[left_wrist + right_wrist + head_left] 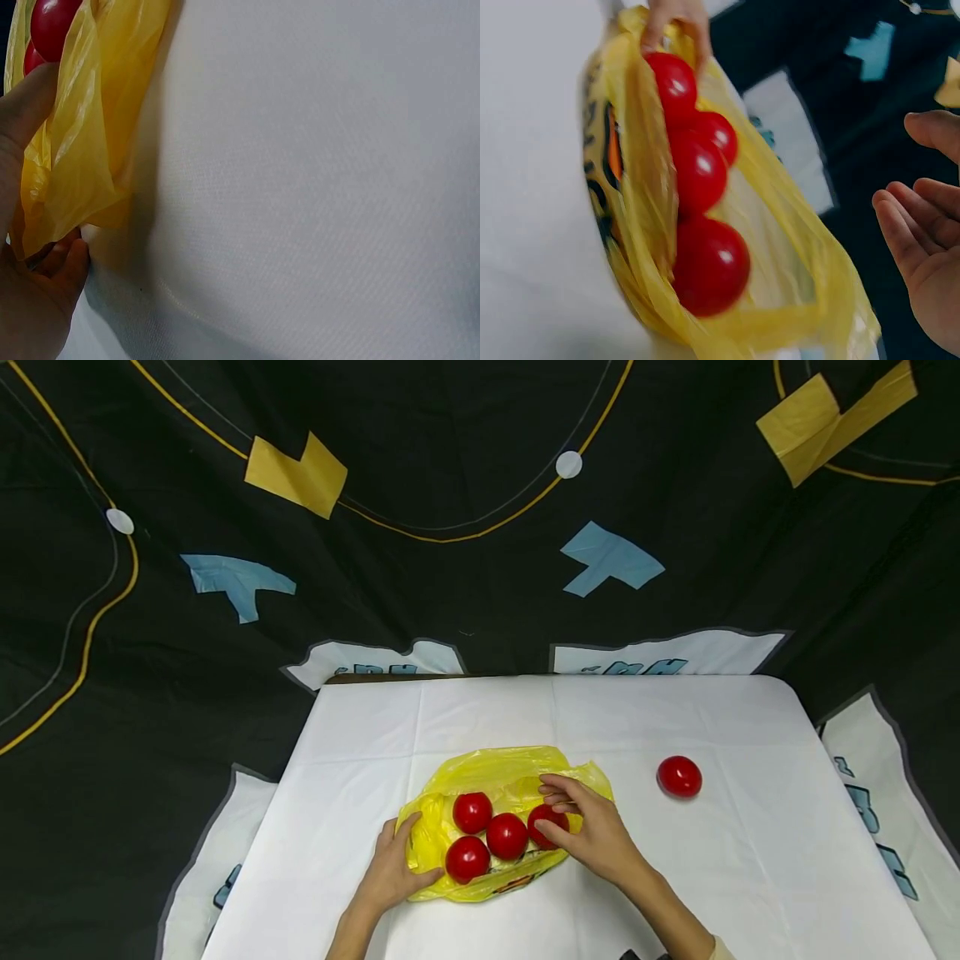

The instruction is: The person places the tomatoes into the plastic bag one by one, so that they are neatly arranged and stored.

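Observation:
A yellow plastic bag (pixel 517 768) lies on the table with its mouth spread open. Several shiny red balls (pixel 507 837) sit together inside it. At the bag's left end my left hand (pixel 397 864) grips the plastic, thumb on the near side toward the balls and fingers on the outer side; the left wrist view shows bag film between thumb and fingers. Over the right end hovers my right hand (pixel 592 831), overlapping the rightmost ball (pixel 542 827). In the right wrist view that hand (pixel 930 240) has parted fingers, nothing in them, and stands off from the balls.
Another red ball (pixel 679 777) rests by itself on the white-covered table (pixel 750 860), right of the bag. A black cloth (pixel 450 593) with blue and gold patches hangs behind and around the table.

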A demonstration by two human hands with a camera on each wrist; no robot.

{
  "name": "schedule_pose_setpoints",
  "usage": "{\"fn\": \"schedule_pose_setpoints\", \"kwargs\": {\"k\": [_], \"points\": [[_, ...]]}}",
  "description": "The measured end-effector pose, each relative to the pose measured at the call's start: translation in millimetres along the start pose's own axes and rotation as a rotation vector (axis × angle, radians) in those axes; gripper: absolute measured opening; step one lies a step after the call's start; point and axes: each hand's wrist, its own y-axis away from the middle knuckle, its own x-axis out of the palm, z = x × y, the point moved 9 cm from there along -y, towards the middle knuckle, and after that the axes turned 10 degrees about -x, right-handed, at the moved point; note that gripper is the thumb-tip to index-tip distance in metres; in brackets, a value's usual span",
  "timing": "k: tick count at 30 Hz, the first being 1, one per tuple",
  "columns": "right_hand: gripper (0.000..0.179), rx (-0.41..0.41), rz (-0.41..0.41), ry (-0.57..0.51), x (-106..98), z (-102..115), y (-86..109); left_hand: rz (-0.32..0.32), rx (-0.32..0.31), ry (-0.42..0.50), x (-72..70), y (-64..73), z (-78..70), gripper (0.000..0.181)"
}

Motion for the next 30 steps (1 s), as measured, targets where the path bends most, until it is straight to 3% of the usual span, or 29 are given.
{"fn": "schedule_pose_setpoints", "kwargs": {"k": [15,24,30], "points": [[0.059,0.07,-0.192,0.176,-94,-24,43.5,0.001,0.007,0.016,-2.0,1.2,-1.0,0.102],[0.059,0.154,-0.263,0.3,-131,-62,67.5,0.008,0.002,0.019,-1.6,1.2,0.2,0.102],[0.069,0.196,-0.292,0.346,-149,-93,77.9,0.009,-0.003,0.015,-1.8,1.1,0.1,0.103]]}}
